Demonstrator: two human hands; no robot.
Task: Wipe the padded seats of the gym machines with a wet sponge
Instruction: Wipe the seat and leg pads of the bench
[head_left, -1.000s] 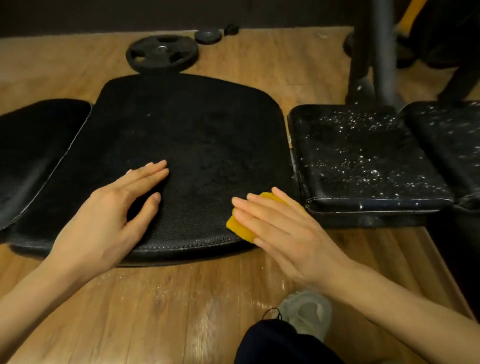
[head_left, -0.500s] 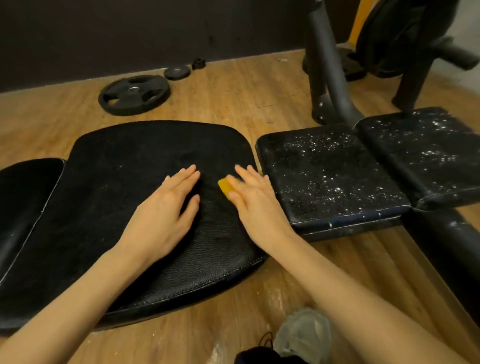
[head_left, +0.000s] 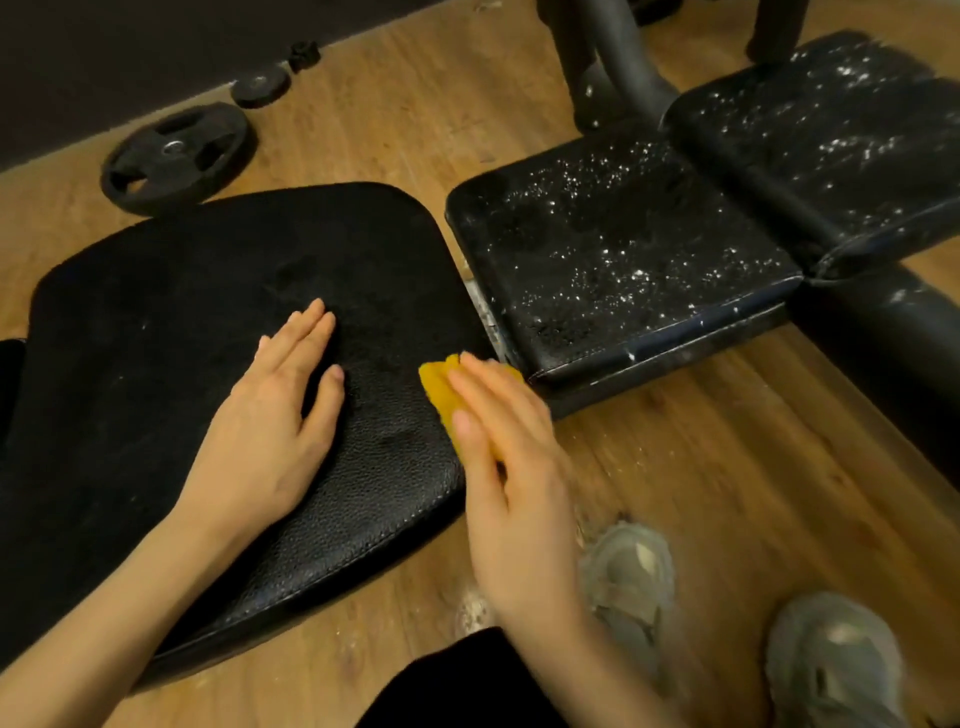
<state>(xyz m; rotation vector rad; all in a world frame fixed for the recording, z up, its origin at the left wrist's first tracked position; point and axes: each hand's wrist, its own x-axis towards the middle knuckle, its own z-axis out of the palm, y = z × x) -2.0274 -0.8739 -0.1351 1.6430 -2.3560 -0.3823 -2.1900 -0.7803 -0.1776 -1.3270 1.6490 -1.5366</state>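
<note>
Yellow sponge (head_left: 441, 387) sits at the right near edge of the wide black seat pad (head_left: 171, 332), mostly covered by the right hand (head_left: 511, 441); only its far-left corner and a sliver by the fingers show; right hand lies flat on top of it, fingers straight and together, pressing down, thumb along the left side of the sponge; hand is slightly blurred, so whether the thumb pinches the sponge cannot be told.

Left hand (head_left: 272, 421) rests palm down on the same pad, left of the sponge and apart from it; fingers straight and relaxed, thumb spread to the right, grasping nothing.

Wide pad has a pebbled leather surface with a stitched seam along the near edge; faint pale specks toward its left; it lies low over the wooden floor (head_left: 727, 467).

Just right of it, a smaller black pad (head_left: 623, 265) is dusted with white specks; farther right a second speckled pad (head_left: 831, 130) adjoins it; dark frame tubes (head_left: 618, 67) rise behind them.

Far left on the floor: a large weight plate (head_left: 174, 156); beyond it a small plate (head_left: 260, 85) and a smaller dark piece (head_left: 304, 54), near the dark wall.

Near right: two grey shoes (head_left: 836, 665) on the floor, one partly behind the right forearm; white dust on the boards beside them.
</note>
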